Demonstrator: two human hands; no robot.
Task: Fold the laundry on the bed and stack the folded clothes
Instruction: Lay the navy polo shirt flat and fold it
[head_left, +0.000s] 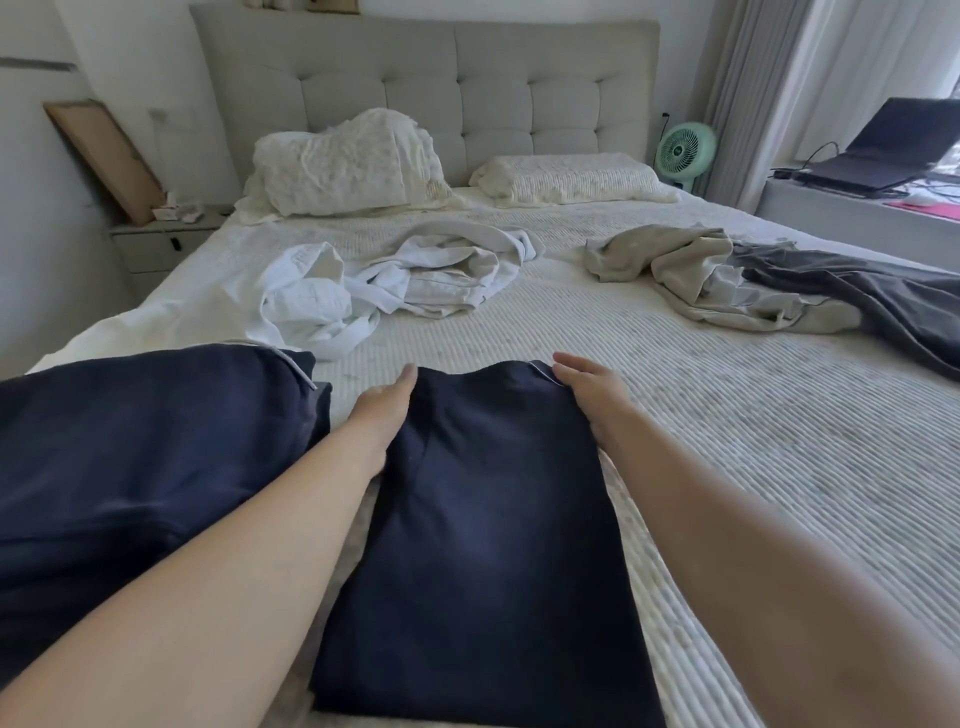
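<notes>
Soft daylight from right window (883, 47), wide-angle edges warped, slight blur.

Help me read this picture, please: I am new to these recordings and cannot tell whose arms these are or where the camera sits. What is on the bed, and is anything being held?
There is no machine here. A person wears one camera on the head, looking forward and down, so the two bare arms reaching in from below are their own.

The left hand and right hand lie with straight fingers along the two sides of a folded navy garment, flattening it on the bed. Nothing is clasped in a grip; the hands only press and touch.

To the left lies a second navy garment. Further up wait unfolded clothes: a white crumpled pile, and to the right a beige garment beside a grey garment. Two pillows rest against the headboard.
</notes>
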